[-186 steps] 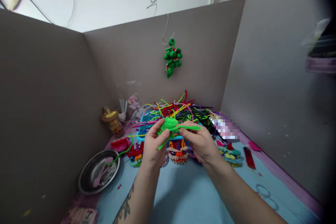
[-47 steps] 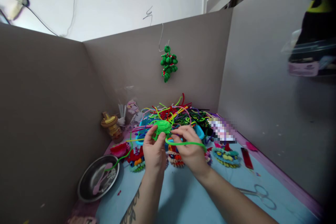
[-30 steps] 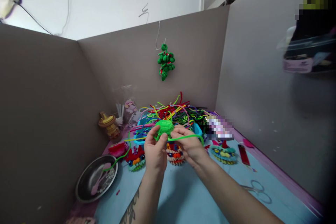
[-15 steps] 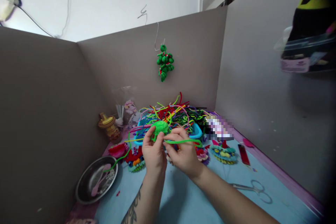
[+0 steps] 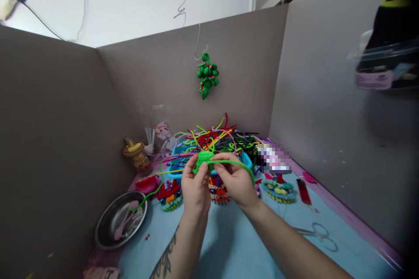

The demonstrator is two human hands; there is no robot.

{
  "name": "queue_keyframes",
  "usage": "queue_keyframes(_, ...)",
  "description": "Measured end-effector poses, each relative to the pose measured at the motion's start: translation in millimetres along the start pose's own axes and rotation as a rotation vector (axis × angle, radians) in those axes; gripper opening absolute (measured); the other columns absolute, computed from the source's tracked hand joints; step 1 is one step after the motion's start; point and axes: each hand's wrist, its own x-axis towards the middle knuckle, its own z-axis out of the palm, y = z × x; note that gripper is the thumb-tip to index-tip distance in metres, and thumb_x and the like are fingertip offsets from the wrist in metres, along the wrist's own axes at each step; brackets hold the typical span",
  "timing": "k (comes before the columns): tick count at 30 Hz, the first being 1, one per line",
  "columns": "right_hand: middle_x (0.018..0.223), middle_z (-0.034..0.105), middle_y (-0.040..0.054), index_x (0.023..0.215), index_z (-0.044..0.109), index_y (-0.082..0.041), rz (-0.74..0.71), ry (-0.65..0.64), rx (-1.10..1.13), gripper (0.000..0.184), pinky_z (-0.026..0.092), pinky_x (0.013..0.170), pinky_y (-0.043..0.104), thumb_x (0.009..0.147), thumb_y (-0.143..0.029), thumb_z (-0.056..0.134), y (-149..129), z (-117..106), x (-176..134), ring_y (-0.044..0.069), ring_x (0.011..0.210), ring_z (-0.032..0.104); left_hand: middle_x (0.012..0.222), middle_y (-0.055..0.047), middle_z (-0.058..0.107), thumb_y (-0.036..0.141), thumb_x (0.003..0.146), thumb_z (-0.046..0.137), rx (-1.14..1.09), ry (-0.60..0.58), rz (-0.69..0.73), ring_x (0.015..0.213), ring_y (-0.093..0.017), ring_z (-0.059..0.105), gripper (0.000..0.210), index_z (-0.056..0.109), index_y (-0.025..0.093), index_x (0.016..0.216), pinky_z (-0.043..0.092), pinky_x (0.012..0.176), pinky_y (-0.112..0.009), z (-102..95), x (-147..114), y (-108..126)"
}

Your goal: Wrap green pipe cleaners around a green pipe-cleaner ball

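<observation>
Left hand (image 5: 196,185) clamped on a green bundle (image 5: 205,157) above the table (image 5: 225,239), by the blue tray's (image 5: 248,162) near edge; right hand (image 5: 238,183) pinching a green strand (image 5: 235,163) beside it. Apparent step: wrapping; the next move calls for even tension.

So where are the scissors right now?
In the head view, the scissors lie lower right on the blue surface, partly hidden behind the right forearm.
</observation>
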Motion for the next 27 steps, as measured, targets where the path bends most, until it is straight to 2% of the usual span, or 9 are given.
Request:
queue_keyframes(3, 0.1, 0.063, 0.0047, 0.097, 0.065, -0.024, -0.088, -0.03, -0.157, 0.017, 0.051, 0.08, 0.033, 0.081, -0.02, 0.061, 1, -5, 3, 0.02, 0.095, 0.06, 0.087, -0.002, 0.072, 0.016, 0.053, 0.084, -0.012, -0.008, -0.03, 0.076, -0.012, 0.068, 0.049, 0.064, 0.018, 0.097, 0.05, 0.074, -0.024, 0.7, 0, 3)
queue_keyframes(6, 0.103, 0.062, 0.0051, 0.095, 0.069, -0.025, -0.175, -0.03, -0.255, 0.017, 0.048, 0.089, 0.037, 0.082, -0.018, 0.06, 1, -10, 7, 0.021, 0.1, 0.058, 0.088, -0.001, 0.071, 0.016, 0.054, 0.084, -0.009, -0.015, -0.042, 0.076, -0.012, 0.067, 0.048, 0.064, 0.019, 0.097, 0.049, 0.073, -0.023, -0.1, -1, 4)
queue_keyframes(10, 0.101, 0.064, 0.0044, 0.09, 0.072, -0.027, -0.258, -0.051, -0.314, 0.014, 0.048, 0.088, 0.039, 0.083, -0.019, 0.062, 0, -17, 12, 0.02, 0.097, 0.059, 0.089, -0.002, 0.071, 0.017, 0.054, 0.083, -0.014, -0.033, -0.076, 0.078, -0.012, 0.067, 0.046, 0.064, 0.019, 0.096, 0.05, 0.075, -0.025, 0.8, -2, 6)
queue_keyframes(16, 0.098, 0.07, 0.0028, 0.1, 0.071, -0.03, -0.471, -0.186, -0.414, 0.024, 0.049, 0.088, 0.04, 0.087, -0.017, 0.056, -2, -24, 13, 0.02, 0.097, 0.06, 0.085, -0.002, 0.071, 0.017, 0.052, 0.084, 0.005, -0.032, -0.112, 0.076, -0.012, 0.067, 0.048, 0.063, 0.018, 0.095, 0.05, 0.075, -0.024, 3.8, -4, 7)
queue_keyframes(21, 0.092, 0.071, 0.0044, 0.096, 0.072, -0.026, -0.528, -0.184, -0.421, 0.025, 0.05, 0.084, 0.038, 0.085, -0.011, 0.055, -1, -25, 13, 0.02, 0.091, 0.061, 0.086, -0.002, 0.071, 0.019, 0.052, 0.084, 0.029, -0.044, -0.129, 0.076, -0.012, 0.067, 0.048, 0.063, 0.018, 0.096, 0.049, 0.074, -0.024, 3.9, -7, 5)
queue_keyframes(27, 0.09, 0.071, 0.0035, 0.088, 0.071, -0.026, -0.482, -0.133, -0.439, 0.02, 0.05, 0.083, 0.038, 0.084, -0.013, 0.056, -1, -23, 12, 0.019, 0.088, 0.063, 0.087, -0.003, 0.071, 0.02, 0.053, 0.084, 0.054, -0.074, -0.085, 0.078, -0.013, 0.067, 0.05, 0.063, 0.018, 0.098, 0.049, 0.076, -0.025, 4.1, -7, 3)
